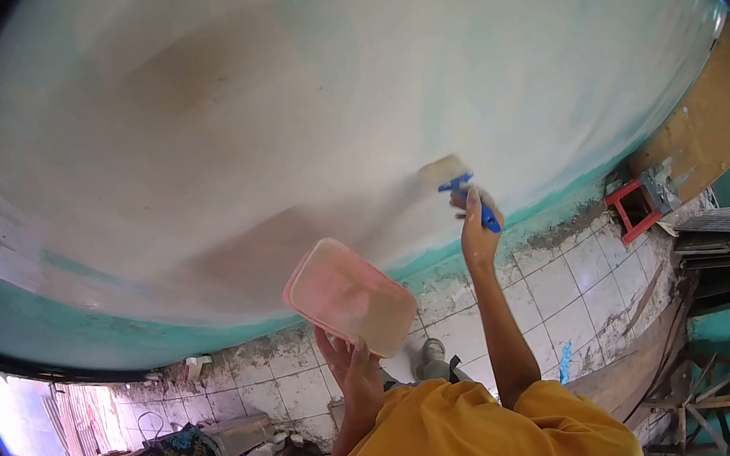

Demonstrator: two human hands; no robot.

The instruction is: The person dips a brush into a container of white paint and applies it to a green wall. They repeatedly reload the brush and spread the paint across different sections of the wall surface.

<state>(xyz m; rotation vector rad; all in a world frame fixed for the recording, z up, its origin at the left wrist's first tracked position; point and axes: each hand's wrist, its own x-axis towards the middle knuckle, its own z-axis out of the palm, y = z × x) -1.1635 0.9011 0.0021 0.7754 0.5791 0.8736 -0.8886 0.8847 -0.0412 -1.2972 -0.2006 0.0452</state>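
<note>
Yellow shirt (448, 439) nearest; our left hand (357, 377) clasps pink tub (325, 288) underneath, presumably for support; our right hand (475, 232) closed round brush (444, 168) at far wall (281, 120).

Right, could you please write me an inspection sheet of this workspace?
Surface: wall whitish over green, with darker brownish patches; green band along its lower edge.
Job's things: blue-handled brush, bristles towards the wall; pink tub with pale material inside.
Clutter: red stool-like frame near the wall, stacked sheets at right, blue scrap on the floor, mixed items at lower left.
Hands: left hand holds the tub; right hand has its fingers around the brush handle.
Cables: thin pale line at lower left, possibly a cord; too small to tell.
Surroundings: tiled floor, stained beside the wall; brown board at right.
</note>
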